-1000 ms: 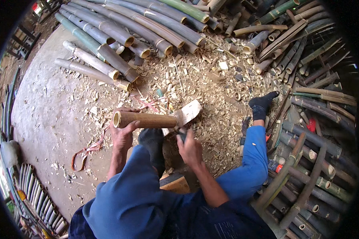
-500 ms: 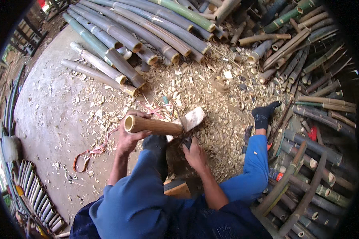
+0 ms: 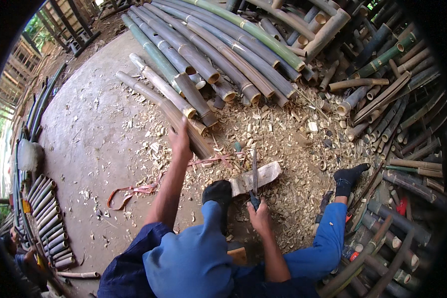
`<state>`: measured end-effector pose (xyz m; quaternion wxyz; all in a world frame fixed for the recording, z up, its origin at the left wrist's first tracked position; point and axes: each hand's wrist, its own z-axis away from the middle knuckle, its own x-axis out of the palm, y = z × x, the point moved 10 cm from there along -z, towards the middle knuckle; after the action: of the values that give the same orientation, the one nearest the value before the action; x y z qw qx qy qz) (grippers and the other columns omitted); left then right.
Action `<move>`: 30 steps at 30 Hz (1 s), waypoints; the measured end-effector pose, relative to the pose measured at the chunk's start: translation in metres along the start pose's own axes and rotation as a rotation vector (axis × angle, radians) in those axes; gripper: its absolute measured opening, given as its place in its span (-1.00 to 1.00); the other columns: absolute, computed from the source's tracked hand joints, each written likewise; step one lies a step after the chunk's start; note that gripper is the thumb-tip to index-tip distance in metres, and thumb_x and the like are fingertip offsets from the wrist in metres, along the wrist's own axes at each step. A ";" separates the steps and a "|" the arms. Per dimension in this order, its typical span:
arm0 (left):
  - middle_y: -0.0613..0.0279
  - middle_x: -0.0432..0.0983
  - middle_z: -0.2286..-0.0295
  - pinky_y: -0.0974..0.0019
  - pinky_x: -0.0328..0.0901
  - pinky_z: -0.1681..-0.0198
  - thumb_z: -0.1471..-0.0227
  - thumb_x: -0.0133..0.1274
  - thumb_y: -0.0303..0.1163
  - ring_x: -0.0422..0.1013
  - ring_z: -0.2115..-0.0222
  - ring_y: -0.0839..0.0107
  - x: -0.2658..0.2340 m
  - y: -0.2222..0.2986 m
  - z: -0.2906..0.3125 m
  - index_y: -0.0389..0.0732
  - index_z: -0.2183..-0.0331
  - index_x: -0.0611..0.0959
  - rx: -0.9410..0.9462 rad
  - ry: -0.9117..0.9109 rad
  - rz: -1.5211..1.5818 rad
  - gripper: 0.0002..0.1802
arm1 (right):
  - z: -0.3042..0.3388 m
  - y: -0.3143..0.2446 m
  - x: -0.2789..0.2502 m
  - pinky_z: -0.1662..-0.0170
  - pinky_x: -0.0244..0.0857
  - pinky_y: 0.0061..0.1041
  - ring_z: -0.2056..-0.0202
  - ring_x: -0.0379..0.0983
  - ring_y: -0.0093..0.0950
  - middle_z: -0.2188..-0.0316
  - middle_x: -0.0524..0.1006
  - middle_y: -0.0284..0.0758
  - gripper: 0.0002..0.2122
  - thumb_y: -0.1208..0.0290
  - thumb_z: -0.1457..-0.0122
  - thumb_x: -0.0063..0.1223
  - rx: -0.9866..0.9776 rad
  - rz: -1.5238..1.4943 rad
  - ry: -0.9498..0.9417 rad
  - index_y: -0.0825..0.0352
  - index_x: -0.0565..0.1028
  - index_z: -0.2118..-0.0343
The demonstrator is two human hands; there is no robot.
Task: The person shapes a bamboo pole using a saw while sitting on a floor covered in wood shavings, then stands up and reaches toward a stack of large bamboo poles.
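Out ahead on the left, my left hand (image 3: 180, 141) grips a short brown bamboo piece (image 3: 199, 144) from its side, part of it hidden by the fingers. That piece lies across or just over the near ends of other cut bamboo lengths; whether it touches them I cannot tell. Closer in, my right hand (image 3: 260, 216) is closed round the dark handle of a knife (image 3: 255, 171), its blade pointing away from me. Behind the blade is a pale, chopped wooden block (image 3: 268, 175), beside my dark-socked left foot (image 3: 217, 192).
Long bamboo poles (image 3: 198, 54) lie side by side at the back. Wood chips (image 3: 293, 198) cover the ground around the block. A stack of bamboo (image 3: 407, 238) fills the right side, and a row of short bamboo pieces (image 3: 49, 218) lies at the left. A reddish strap (image 3: 129, 191) lies nearby.
My left hand has carried the bamboo piece from above the block forward to the cut lengths. The knife has come away from the piece, its blade now bare. The view has shifted.
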<state>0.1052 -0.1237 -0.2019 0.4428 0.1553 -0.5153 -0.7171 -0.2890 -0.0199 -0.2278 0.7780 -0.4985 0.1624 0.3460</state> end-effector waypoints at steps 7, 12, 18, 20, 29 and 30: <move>-0.11 0.50 0.02 0.16 0.36 -0.07 0.19 0.41 -0.35 0.47 0.03 0.08 -0.078 0.022 -0.129 -0.36 -0.15 0.37 0.150 0.228 -0.557 -0.12 | -0.002 0.005 0.005 0.13 0.34 -0.05 0.18 0.48 0.16 0.30 0.52 0.16 -0.50 0.09 -0.21 0.11 -0.002 0.050 0.009 0.55 0.38 0.11; -0.07 0.55 0.03 0.17 0.34 -0.09 0.24 0.44 -0.40 0.50 0.05 0.09 -0.092 -0.013 -0.145 -0.32 -0.17 0.42 0.121 0.206 -0.581 -0.09 | -0.001 0.007 0.000 0.18 0.38 -0.02 0.21 0.52 0.14 0.34 0.55 0.13 -0.54 0.10 -0.22 0.11 -0.072 0.080 0.082 0.48 0.35 0.12; -0.27 0.37 -0.12 0.13 0.24 -0.19 0.17 0.40 -0.32 0.38 -0.09 -0.07 -0.167 0.011 -0.166 -0.43 -0.17 0.38 0.175 0.365 -0.734 -0.10 | 0.004 -0.017 0.016 0.11 0.37 -0.05 0.16 0.50 0.14 0.25 0.55 0.14 -0.46 0.01 -0.18 0.13 -0.043 0.039 -0.002 0.49 0.41 0.08; -0.29 0.36 -0.10 0.09 0.23 -0.18 0.13 0.37 -0.28 0.37 -0.07 -0.10 -0.130 0.014 -0.122 -0.45 -0.15 0.40 0.422 0.488 -0.804 -0.15 | 0.014 -0.003 0.001 0.12 0.36 -0.05 0.17 0.51 0.10 0.30 0.57 0.11 -0.47 0.01 -0.17 0.13 -0.032 -0.030 0.046 0.47 0.42 0.09; 0.11 0.58 0.25 0.22 0.39 0.10 -0.12 0.23 -0.27 0.50 0.21 0.27 -0.048 -0.102 0.087 -0.31 0.01 0.57 0.206 -0.377 -0.414 -0.54 | 0.068 -0.016 -0.074 0.12 0.40 -0.11 0.13 0.53 0.06 0.17 0.53 0.15 -0.34 0.11 -0.05 0.23 -0.150 -0.188 0.270 0.46 0.28 -0.10; 0.12 0.59 0.24 0.18 0.41 0.10 -0.15 0.20 -0.30 0.52 0.21 0.26 -0.036 -0.138 0.096 -0.29 -0.01 0.56 -0.032 -0.643 -0.241 -0.57 | 0.070 -0.020 -0.081 0.12 0.40 -0.11 0.13 0.52 0.07 0.18 0.53 0.15 -0.34 0.13 -0.03 0.25 -0.121 -0.178 0.305 0.45 0.27 -0.10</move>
<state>-0.0056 -0.0268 -0.2907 0.1725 -0.0258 -0.5953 -0.7844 -0.3394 0.0068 -0.1344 0.7406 -0.6036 0.2122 0.2053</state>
